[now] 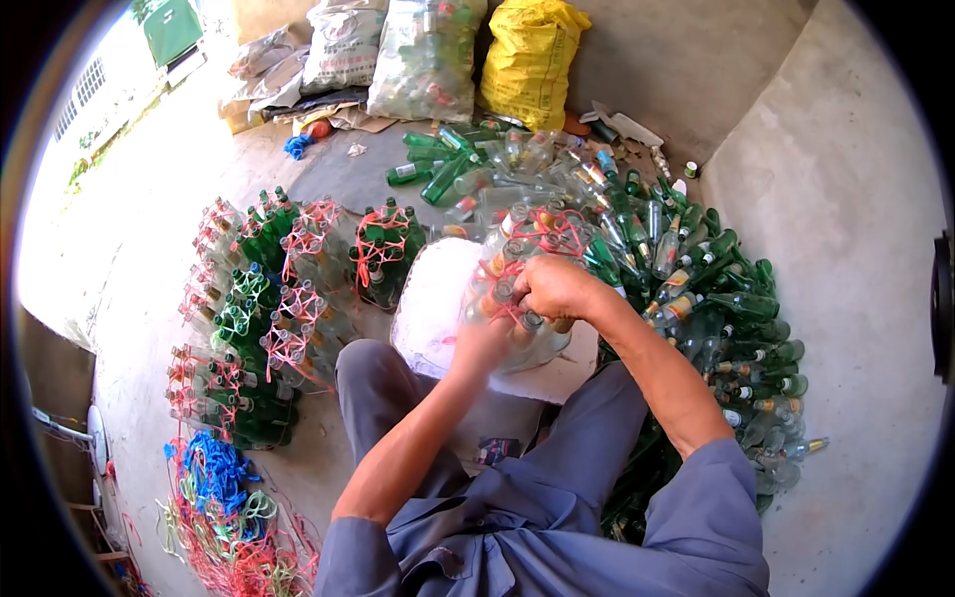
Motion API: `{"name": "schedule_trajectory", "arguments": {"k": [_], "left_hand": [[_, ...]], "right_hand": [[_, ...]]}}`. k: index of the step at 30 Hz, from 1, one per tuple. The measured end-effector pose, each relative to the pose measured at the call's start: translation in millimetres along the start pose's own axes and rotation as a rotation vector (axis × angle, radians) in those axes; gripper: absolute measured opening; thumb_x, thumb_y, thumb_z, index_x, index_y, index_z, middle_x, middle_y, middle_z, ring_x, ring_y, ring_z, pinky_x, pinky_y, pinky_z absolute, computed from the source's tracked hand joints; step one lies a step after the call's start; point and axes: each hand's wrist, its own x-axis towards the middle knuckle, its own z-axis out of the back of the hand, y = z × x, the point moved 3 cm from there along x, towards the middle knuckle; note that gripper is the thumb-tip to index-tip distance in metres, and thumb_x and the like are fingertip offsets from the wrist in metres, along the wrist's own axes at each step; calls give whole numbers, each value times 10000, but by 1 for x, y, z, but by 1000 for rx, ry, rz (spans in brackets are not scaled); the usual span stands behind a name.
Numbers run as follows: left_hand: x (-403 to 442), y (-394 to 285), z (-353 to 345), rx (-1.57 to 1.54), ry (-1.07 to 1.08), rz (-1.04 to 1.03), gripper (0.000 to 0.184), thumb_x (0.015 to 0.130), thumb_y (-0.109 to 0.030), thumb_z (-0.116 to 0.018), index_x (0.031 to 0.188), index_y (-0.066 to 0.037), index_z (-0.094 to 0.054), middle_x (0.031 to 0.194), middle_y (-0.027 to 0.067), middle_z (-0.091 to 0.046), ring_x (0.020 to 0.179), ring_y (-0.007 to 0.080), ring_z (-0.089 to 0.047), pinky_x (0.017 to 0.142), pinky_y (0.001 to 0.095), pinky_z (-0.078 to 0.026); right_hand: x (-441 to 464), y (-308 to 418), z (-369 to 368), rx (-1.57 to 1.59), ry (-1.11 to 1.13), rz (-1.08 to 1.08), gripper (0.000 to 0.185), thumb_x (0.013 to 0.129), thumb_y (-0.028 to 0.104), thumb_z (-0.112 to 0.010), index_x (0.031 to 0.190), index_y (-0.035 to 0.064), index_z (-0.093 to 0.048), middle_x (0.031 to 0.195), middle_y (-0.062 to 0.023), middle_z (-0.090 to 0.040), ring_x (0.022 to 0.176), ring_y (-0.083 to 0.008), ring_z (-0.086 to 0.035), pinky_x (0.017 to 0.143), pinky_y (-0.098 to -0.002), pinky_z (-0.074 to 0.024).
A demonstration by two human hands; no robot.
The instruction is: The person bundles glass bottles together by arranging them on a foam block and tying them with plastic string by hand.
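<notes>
A bundle of clear glass bottles [537, 346] stands upright on a white block [430, 289] in front of my knees. Pink string [549, 235] runs around and between the bottle necks. My right hand [559, 289] is closed at the near side of the bundle, its fingers pinched over the necks; what it pinches is too small to make out. My left hand [485, 343] is beside it at the bundle's near left edge, smeared by motion, and its fingers cannot be made out.
Tied bottle bundles [308, 254] stand at the left, with a heap of blue and pink string [219, 473] nearer me. Loose bottles [741, 303] are piled along the right and behind the block. Filled sacks [532, 60] line the back wall.
</notes>
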Motion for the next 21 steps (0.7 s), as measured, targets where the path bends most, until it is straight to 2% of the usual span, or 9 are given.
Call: {"name": "schedule_trajectory", "arguments": {"k": [4,8,10,11,13,14,16,19,21], "left_hand": [[1,6,-1,-7,2,65,609,854,-575,-737,576,-65,-554,464,-20,-410,352,84,-325,359,266,-193],[1,13,5,105,22,289,591,874,-545,-722,587,-54,-561,460,-15,-406,345,84,-323,350,269,-191],[3,15,6,150,63,225,579,884,-525,-712,589,-51,-559,458,-12,-403,343,85,-323,348,271,-191],[4,14,6,162,99,109,573,888,-515,-707,589,-49,-557,457,-10,-401,342,86,-323,348,271,-191],[3,7,5,152,115,111,565,889,-502,-704,590,-48,-552,455,-7,-400,343,88,-325,348,273,-189],[0,7,4,131,94,230,562,887,-499,-705,590,-48,-549,455,-7,-400,344,89,-326,348,273,-188],[-7,-10,2,79,90,263,551,899,-481,-693,590,-51,-544,459,-5,-407,347,92,-329,350,275,-190],[-7,-17,2,50,200,44,520,945,-432,-647,602,-55,-545,476,-2,-429,358,92,-336,358,276,-201],[-5,8,12,65,292,24,485,977,-391,-609,631,-56,-557,491,-1,-445,370,90,-344,366,275,-213]], "right_hand": [[8,-3,-3,-66,4,45,206,725,-70,-521,815,-2,-694,552,-131,-598,498,-220,-639,483,-387,-495],[9,1,-2,-81,19,20,137,720,-66,-524,736,-2,-645,540,-139,-583,497,-219,-638,473,-393,-498],[9,2,-3,-136,4,35,131,727,-51,-528,730,6,-646,543,-141,-592,495,-219,-644,478,-395,-506],[8,2,-3,-164,-4,42,129,730,-43,-530,726,9,-647,544,-142,-596,494,-219,-647,480,-397,-509],[8,-4,-5,-172,-46,108,127,743,-24,-535,721,17,-653,544,-141,-604,493,-219,-654,491,-397,-518],[8,-6,-5,-177,-66,141,127,750,-15,-538,719,21,-657,544,-140,-608,492,-219,-658,497,-397,-522],[6,-6,-5,-173,-93,160,119,772,17,-555,716,25,-660,552,-140,-619,493,-219,-664,517,-394,-532],[3,-10,-9,-76,-166,207,127,804,60,-577,709,25,-656,564,-145,-625,492,-228,-661,536,-396,-533],[3,-15,-12,-59,-249,292,138,820,82,-589,712,23,-653,570,-149,-624,488,-236,-653,541,-400,-527]]}}
